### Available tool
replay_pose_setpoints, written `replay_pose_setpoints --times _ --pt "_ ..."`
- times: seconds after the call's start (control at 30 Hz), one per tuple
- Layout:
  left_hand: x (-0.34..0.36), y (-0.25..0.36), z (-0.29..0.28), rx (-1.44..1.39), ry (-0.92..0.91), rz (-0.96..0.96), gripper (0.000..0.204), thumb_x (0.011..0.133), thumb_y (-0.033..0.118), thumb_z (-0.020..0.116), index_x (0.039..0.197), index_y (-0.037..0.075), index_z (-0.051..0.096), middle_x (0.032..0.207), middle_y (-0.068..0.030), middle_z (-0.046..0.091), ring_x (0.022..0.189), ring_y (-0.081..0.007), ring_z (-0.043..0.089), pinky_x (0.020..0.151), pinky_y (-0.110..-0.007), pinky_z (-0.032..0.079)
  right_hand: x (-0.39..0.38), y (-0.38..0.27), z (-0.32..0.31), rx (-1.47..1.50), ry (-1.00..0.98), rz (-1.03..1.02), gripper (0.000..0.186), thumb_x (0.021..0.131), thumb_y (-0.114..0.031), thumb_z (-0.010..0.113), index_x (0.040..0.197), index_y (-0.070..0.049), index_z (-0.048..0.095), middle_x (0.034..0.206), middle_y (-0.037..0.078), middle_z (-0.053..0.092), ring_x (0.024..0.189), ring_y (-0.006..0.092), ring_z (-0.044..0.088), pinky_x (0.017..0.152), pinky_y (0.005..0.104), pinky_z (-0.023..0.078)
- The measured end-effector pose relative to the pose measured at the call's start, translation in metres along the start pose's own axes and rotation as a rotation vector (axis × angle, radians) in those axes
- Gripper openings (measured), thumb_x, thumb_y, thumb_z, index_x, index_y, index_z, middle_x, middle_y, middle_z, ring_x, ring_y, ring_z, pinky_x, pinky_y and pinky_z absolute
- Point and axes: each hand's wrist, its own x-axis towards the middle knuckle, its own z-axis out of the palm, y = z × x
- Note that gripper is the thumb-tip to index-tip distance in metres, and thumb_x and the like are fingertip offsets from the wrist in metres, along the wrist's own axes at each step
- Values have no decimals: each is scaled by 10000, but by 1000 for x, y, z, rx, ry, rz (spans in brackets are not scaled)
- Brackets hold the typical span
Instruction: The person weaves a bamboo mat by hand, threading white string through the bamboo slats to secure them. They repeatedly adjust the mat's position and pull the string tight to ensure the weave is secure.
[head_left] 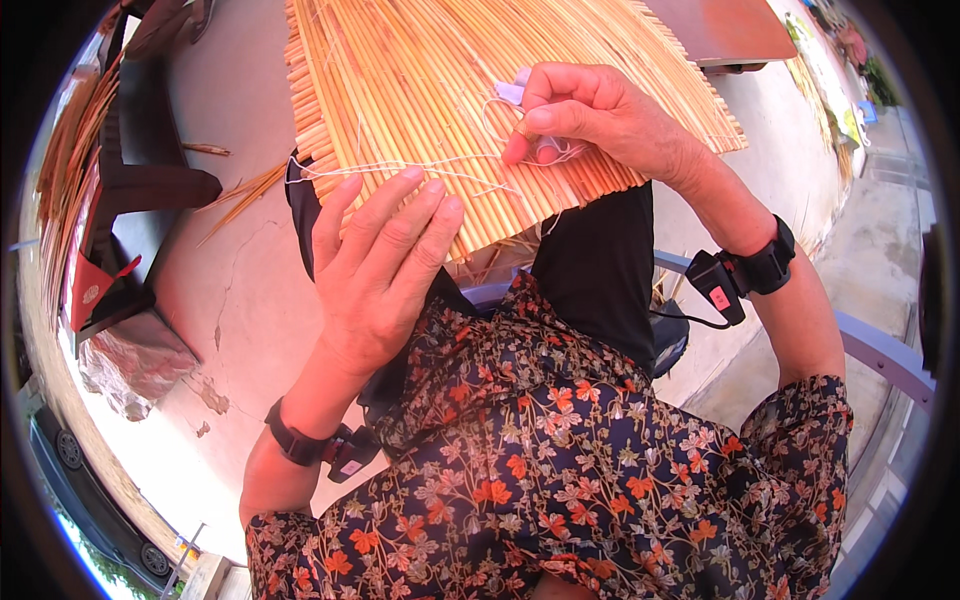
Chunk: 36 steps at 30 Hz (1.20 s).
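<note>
A mat of straw-coloured stalks (pixel 420 95), laid side by side, rests across my lap. My left hand (pixel 375 260) lies flat with fingers spread on its near left edge, pressing no visible object but the stalks. White thread (pixel 400 165) runs across the mat just beyond those fingertips, and its loops reach my right hand. Pinched together over the mat's near right part, my right hand (pixel 590 115) grips the thread; the exact pinch point is partly hidden. A gold-coloured band circles one of its fingers. Beside it shows a pale purple scrap (pixel 512 90).
A dark bench or frame (pixel 140 190) stands at the left with a bundle of loose stalks (pixel 75 180). A few stalks (pixel 245 200) lie on the floor near it. A brown tabletop (pixel 740 35) is at the far right. Chair arm (pixel 880 355) sits by my right elbow.
</note>
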Motion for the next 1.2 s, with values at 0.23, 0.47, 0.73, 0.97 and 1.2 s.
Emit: replay_pose_setpoints --times 0.23,0.47,0.73,0.97,1.2 --pt "3 -14 6 -167 35 105 370 825 81 673 1172 -25 745 1123 -142 716 1145 -313 701 994 -457 569 0 -1 2 -9 -1 15 250 1084 -321 636 1058 -73 648 1043 67 792 902 42 676 813 206 548" --pt "15 -19 -4 -194 -65 177 452 766 59 687 1206 -35 729 1069 -132 665 1116 -327 687 937 -418 587 0 0 3 -3 5 17 247 1081 -321 637 1060 -76 654 1040 62 792 877 31 658 781 199 532" --pt "15 -1 -6 -86 -112 124 521 753 93 691 1264 4 738 1030 -88 614 1116 -273 647 995 -443 531 2 0 5 -28 -12 -9 232 1103 -303 603 1001 -95 600 1028 74 785 836 9 650 769 178 533" --pt "20 -4 -4 -46 -143 145 474 789 102 691 1248 -6 737 1051 -75 624 1132 -256 650 1046 -442 519 2 3 5 -34 8 14 244 1084 -338 628 1072 -98 668 1054 31 791 933 41 683 822 216 544" --pt "23 -1 -8 -106 -205 126 468 829 102 664 1283 -3 717 1161 -115 666 1258 -301 649 1075 -461 516 1 -2 4 -31 11 44 256 1084 -357 627 1074 -105 670 1058 19 794 934 42 685 822 220 545"
